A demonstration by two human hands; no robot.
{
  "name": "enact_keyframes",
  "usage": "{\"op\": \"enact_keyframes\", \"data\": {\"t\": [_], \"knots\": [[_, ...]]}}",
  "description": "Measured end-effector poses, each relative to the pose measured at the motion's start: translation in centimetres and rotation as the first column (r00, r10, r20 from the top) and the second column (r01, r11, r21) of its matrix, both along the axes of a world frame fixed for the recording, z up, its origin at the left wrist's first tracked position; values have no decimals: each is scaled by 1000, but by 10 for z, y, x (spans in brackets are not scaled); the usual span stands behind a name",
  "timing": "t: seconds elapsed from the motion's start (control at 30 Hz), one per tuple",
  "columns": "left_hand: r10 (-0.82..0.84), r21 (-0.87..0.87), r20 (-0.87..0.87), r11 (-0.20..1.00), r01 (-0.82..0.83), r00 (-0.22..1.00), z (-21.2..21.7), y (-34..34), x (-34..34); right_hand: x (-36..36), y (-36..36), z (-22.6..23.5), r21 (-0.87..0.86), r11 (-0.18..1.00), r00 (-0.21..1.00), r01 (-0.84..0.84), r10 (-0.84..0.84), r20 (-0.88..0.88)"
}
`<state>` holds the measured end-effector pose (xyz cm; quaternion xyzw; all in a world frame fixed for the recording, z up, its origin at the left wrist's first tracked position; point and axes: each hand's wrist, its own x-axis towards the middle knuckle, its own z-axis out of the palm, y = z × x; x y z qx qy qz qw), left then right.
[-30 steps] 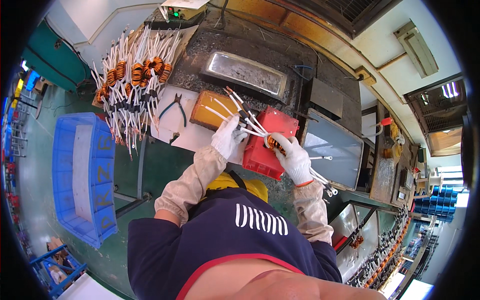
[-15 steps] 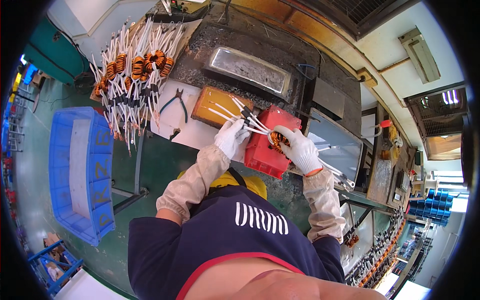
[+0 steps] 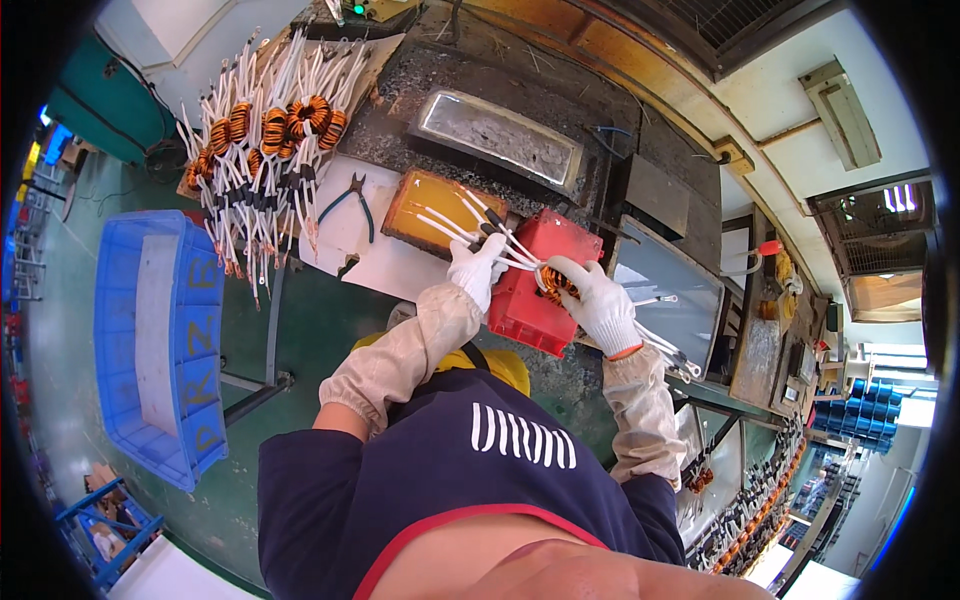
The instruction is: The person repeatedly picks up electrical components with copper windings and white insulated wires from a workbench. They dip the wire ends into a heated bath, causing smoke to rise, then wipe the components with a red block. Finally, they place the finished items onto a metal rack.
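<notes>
Above a red plastic box (image 3: 524, 312), my gloved right hand (image 3: 601, 308) is closed around a copper-wound toroidal coil (image 3: 556, 284). White-sleeved wire leads (image 3: 447, 226) with bare copper-coloured ends fan out from the coil toward the upper left. Black sleeving shows partway along some of them. My gloved left hand (image 3: 477, 269) is closed on these leads, just left of the box; its fingertips are partly hidden among the wires. Behind the leads lies a shallow tray with an amber-coloured block (image 3: 412, 196). More white leads with metal lugs (image 3: 682, 362) lie beyond my right wrist.
A rectangular metal-rimmed trough (image 3: 500, 138) with a silvery surface stands at the back. Dark-handled cutters (image 3: 364, 214) lie on white board. Many finished-looking coils (image 3: 275, 130) are heaped at the left. A blue crate (image 3: 205, 350) stands lower left. A grey metal box (image 3: 655, 200) is at right.
My left hand has shifted slightly right along the leads, toward the coil, and its grip has turned. The right hand stays on the coil with little movement.
</notes>
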<state>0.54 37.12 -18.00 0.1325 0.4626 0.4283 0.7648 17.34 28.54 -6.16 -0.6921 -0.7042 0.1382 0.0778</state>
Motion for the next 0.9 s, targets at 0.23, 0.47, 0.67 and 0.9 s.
{"op": "enact_keyframes", "data": {"t": [0.23, 0.47, 0.67, 0.9], "knots": [[43, 29, -16, 999, -43, 999, -14, -2, 9, 4, 7, -1, -26, 1000, 1000, -8, 9, 17], [18, -6, -62, 1000, -19, 998, -15, 0, 8, 6, 18, -1, -78, 997, 998, -21, 26, 59], [26, -21, -62, 999, -27, 998, -14, 2, 10, 7, 23, 0, -79, 996, 997, -34, 39, 62], [31, -22, -23, 999, -32, 999, -15, 5, 10, 5, 30, 6, -93, 995, 999, -37, 40, 35]]}}
